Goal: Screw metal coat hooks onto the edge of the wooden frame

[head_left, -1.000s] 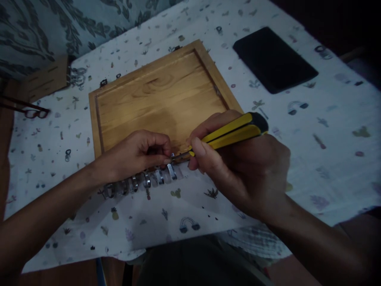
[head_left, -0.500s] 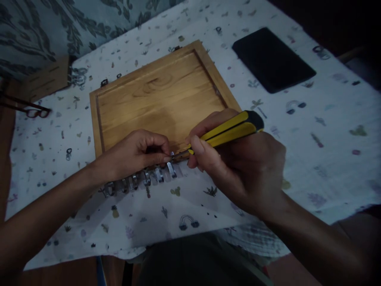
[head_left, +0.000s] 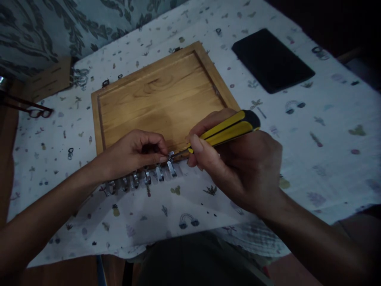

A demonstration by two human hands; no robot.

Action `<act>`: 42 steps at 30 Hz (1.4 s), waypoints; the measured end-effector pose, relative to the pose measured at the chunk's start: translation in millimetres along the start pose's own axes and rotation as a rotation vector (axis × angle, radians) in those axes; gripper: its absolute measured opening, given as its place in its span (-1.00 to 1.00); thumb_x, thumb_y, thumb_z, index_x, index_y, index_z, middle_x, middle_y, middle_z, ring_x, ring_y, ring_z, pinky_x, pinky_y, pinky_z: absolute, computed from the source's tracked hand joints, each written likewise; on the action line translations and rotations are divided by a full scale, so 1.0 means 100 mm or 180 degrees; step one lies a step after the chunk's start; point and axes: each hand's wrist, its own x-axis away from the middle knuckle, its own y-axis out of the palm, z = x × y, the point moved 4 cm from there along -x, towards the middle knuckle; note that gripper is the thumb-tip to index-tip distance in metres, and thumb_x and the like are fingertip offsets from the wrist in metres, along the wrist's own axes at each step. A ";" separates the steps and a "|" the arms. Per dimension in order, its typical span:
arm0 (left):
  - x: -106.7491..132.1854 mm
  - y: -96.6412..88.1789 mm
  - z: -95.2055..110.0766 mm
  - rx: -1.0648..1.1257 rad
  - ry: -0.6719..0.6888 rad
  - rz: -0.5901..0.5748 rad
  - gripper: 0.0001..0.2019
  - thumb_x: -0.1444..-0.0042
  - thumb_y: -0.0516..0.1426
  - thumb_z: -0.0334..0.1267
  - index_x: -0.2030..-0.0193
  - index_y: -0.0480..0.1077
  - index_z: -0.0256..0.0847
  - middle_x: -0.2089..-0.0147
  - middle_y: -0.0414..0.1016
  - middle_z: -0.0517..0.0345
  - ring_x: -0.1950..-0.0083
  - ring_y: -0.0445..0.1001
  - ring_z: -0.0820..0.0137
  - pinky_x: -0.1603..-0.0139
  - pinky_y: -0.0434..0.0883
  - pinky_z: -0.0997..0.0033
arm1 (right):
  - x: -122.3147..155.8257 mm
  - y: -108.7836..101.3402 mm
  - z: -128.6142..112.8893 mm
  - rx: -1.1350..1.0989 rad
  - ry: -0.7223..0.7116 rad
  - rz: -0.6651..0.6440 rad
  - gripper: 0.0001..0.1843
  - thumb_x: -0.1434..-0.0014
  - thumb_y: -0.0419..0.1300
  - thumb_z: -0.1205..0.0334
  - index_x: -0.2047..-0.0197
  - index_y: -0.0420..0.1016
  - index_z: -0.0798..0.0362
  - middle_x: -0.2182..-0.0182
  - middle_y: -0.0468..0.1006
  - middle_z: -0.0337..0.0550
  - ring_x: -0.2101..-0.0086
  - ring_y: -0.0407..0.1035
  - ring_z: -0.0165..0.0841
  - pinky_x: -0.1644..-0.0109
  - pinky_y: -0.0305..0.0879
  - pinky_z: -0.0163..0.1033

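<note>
In my right hand (head_left: 238, 167) is a screwdriver (head_left: 229, 129) with a yellow and black handle, gripped between thumb and fingers. Its thin shaft points left, and the tip meets a shiny metal hook (head_left: 172, 168) at the front edge of a framed wooden board (head_left: 154, 107). My left hand (head_left: 139, 153) rests over that edge, thumb and forefinger pinched right beside the same hook. Whatever those fingertips hold is too small to make out. Several more metal hooks (head_left: 147, 176) line the edge to the left, partly hidden under my left hand.
A patterned white cloth (head_left: 190, 198) covers the table. A dark flat tablet-like object (head_left: 272, 59) lies at the back right. Red-framed glasses (head_left: 40, 113) and a brown cardboard piece (head_left: 50, 79) are at the left. Small dark fittings (head_left: 105, 83) show along the board's far edge.
My left fingertips have shifted slightly left, so more of the hook's upper end shows. The screwdriver handle has shifted a little to the left; its tip stays at the hook.
</note>
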 end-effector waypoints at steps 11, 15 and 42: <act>-0.04 0.04 0.03 -0.0021 -0.0104 0.0045 -0.83 -0.07 0.19 -0.21 0.34 0.45 -0.30 0.32 0.53 0.12 0.30 0.47 0.42 0.27 0.41 0.45 | 0.00 0.00 0.01 0.0027 0.0032 -0.0023 -0.89 -0.29 0.18 0.26 0.31 0.39 -0.03 0.38 0.50 -0.26 0.49 0.42 -0.45 0.50 0.36 -0.30; -0.05 0.04 0.03 0.0024 -0.0129 0.0084 -0.84 -0.08 0.18 -0.22 0.33 0.45 -0.29 0.30 0.54 0.11 0.26 0.49 0.40 0.21 0.43 0.42 | 0.00 0.00 0.02 -0.0021 0.0053 -0.0064 -0.91 -0.28 0.19 0.24 0.29 0.39 -0.02 0.37 0.50 -0.25 0.48 0.43 -0.44 0.47 0.37 -0.29; 0.64 -1.43 -1.15 -0.2048 -0.0641 0.3553 -0.67 -0.27 0.13 -0.11 -0.06 0.38 -0.28 -0.04 0.46 -0.01 0.00 0.48 0.29 -0.03 0.49 0.12 | -0.04 0.01 0.12 0.0299 -0.0155 -0.0189 -0.63 -0.32 0.09 0.15 0.52 0.44 -0.02 0.44 0.53 -0.23 0.54 0.44 -0.44 0.49 0.34 -0.33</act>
